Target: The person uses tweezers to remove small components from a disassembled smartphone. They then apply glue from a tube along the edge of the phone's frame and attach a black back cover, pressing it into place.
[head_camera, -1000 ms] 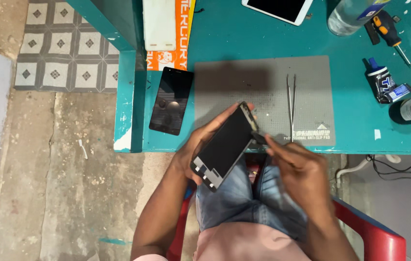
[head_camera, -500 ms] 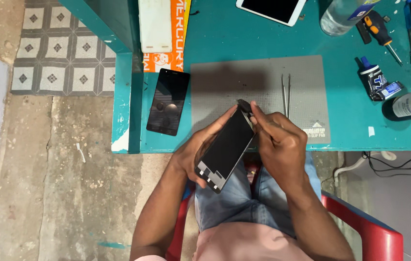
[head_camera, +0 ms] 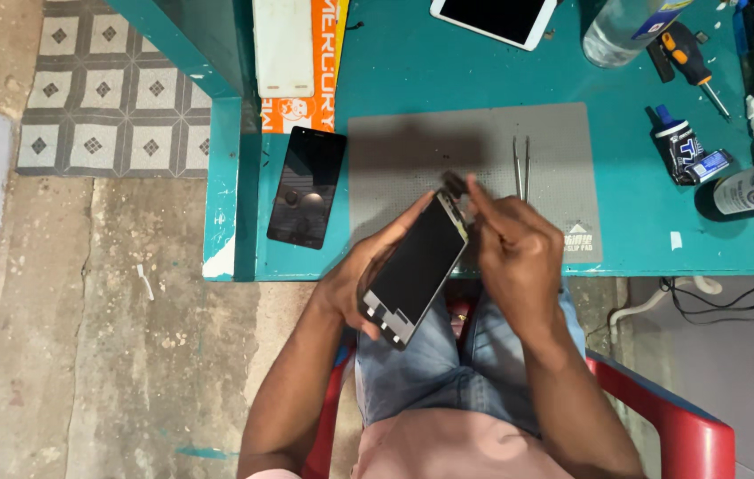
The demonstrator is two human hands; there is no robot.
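Head view: teal table (head_camera: 483, 80), grey mat (head_camera: 394, 168), worn concrete floor (head_camera: 110, 337).

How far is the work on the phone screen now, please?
Done: a separate dark phone lies aside on the teal table. In hand: left hand holds the screen assembly; right hand pinches its top edge. Left: tweezers lie untouched on the grey mat.

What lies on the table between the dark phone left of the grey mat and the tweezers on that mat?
In the head view, only bare grey mat separates the dark phone from the tweezers.
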